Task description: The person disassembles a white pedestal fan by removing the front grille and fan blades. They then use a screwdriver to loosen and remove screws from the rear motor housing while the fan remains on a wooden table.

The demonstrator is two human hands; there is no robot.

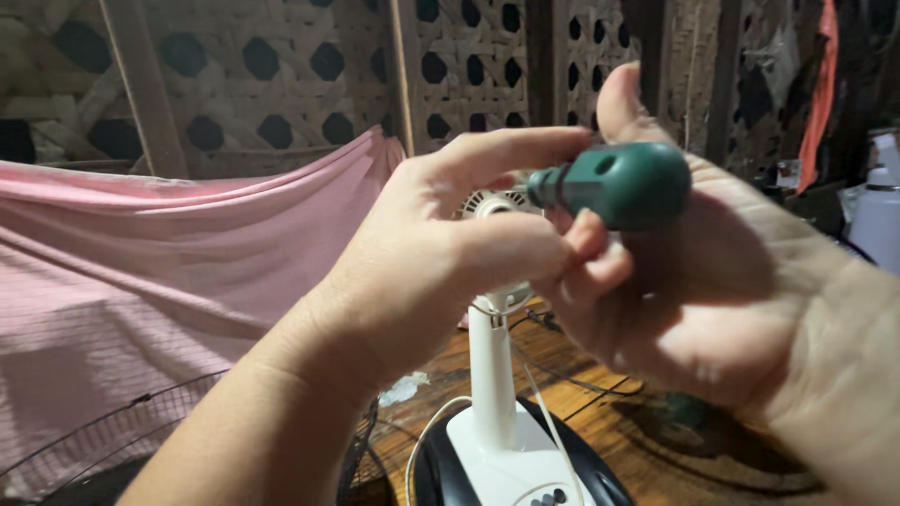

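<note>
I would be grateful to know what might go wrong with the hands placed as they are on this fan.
1. The left hand hides the screwdriver tip, so it might slip off the fan head and jab the fingers.
2. The right hand holds the green handle only loosely between thumb and fingers, so it could drop.
3. The fan stand is narrow; pushing high up may tip it.

Green-handled screwdriver (614,183) at white fan (494,375)
</note>
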